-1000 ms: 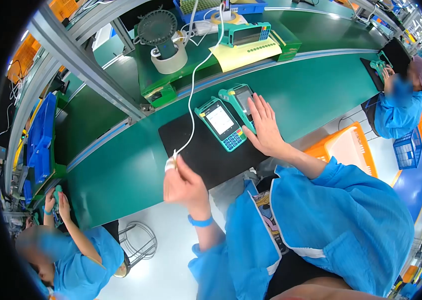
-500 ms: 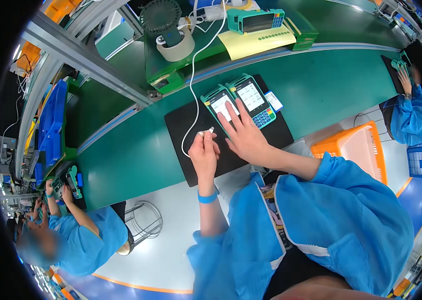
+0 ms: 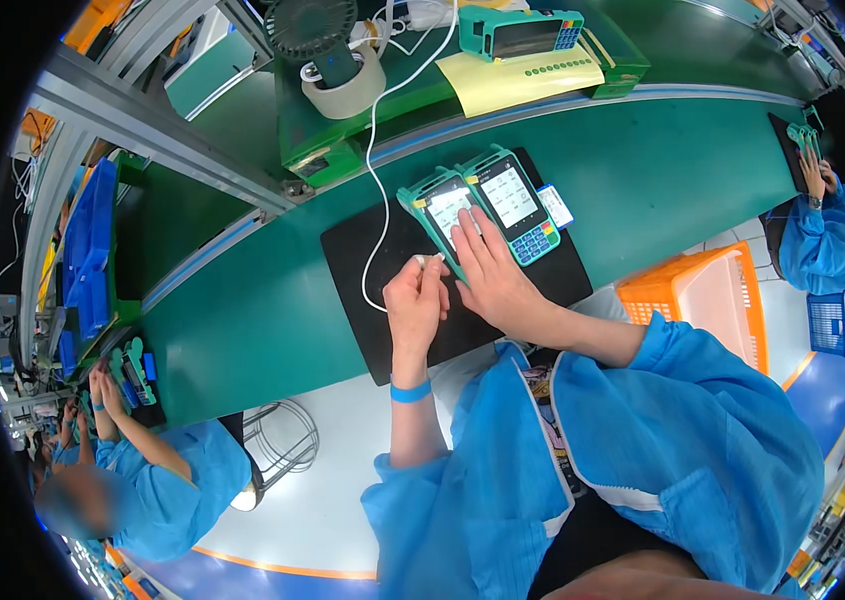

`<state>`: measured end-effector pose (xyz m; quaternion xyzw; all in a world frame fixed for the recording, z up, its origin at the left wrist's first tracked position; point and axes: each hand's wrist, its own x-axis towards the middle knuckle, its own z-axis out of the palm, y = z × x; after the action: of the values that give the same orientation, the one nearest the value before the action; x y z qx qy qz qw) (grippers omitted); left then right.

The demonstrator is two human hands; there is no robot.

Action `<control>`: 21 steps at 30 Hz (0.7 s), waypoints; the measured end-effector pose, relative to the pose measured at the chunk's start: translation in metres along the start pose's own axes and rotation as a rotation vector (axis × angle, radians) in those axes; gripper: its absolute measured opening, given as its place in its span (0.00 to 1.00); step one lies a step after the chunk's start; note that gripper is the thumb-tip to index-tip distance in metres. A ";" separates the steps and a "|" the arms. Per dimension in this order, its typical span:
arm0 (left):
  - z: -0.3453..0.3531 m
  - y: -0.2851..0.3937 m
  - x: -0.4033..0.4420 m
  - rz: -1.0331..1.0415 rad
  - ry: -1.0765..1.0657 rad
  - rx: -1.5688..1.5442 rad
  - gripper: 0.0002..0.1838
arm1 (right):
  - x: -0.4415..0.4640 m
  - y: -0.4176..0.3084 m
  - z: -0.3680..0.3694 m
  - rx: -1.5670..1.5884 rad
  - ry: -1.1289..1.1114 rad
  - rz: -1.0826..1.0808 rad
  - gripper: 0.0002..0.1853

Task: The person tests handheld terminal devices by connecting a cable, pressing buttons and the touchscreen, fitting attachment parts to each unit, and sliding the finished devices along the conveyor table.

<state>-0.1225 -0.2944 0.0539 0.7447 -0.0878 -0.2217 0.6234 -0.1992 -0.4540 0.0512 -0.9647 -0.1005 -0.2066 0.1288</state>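
Observation:
Two teal card payment terminals lie side by side, screens up and lit. My right hand (image 3: pixel 503 290) rests flat on the lower part of the left terminal (image 3: pixel 442 197), fingers stretched over its screen and hiding its keys. The right terminal (image 3: pixel 510 197) shows its screen and blue keypad beside my fingers. My left hand (image 3: pixel 417 303) is closed in a pinch on the plug end of a white cable (image 3: pixel 373 190). The plug's tip is at the left terminal's lower left side; whether it is inserted I cannot tell.
A black mat (image 3: pixel 351 262) lies under the terminals on the green bench (image 3: pixel 233 330). At the back stand a small fan (image 3: pixel 313 30), a tape roll (image 3: pixel 345 90) and a yellow sheet (image 3: pixel 523 75). An orange crate (image 3: pixel 758 310) is at right. Co-workers sit on both sides.
My left hand has brought the cable plug up to the left terminal's side. My right hand's fingers have drawn closer together and slid down over the left terminal. The view has shifted slightly.

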 end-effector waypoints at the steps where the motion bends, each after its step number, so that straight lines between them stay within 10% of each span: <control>1: 0.000 0.001 0.001 -0.003 -0.005 0.006 0.15 | 0.000 0.000 0.000 0.038 0.011 0.004 0.44; 9: -0.001 0.000 0.008 0.016 -0.048 -0.001 0.15 | 0.002 -0.002 -0.004 0.088 -0.013 0.017 0.44; 13: 0.001 -0.007 0.005 0.058 -0.034 0.029 0.17 | 0.020 0.039 -0.049 0.508 -0.113 0.230 0.25; 17: 0.004 -0.004 0.003 0.087 -0.004 0.069 0.15 | 0.069 0.139 -0.074 0.293 0.400 0.174 0.12; 21: 0.004 -0.002 0.001 0.085 0.006 0.066 0.15 | 0.105 0.217 -0.084 0.180 0.380 0.133 0.12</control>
<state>-0.1236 -0.2983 0.0509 0.7609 -0.1248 -0.1896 0.6079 -0.0826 -0.6693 0.1249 -0.8975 -0.0287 -0.3658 0.2446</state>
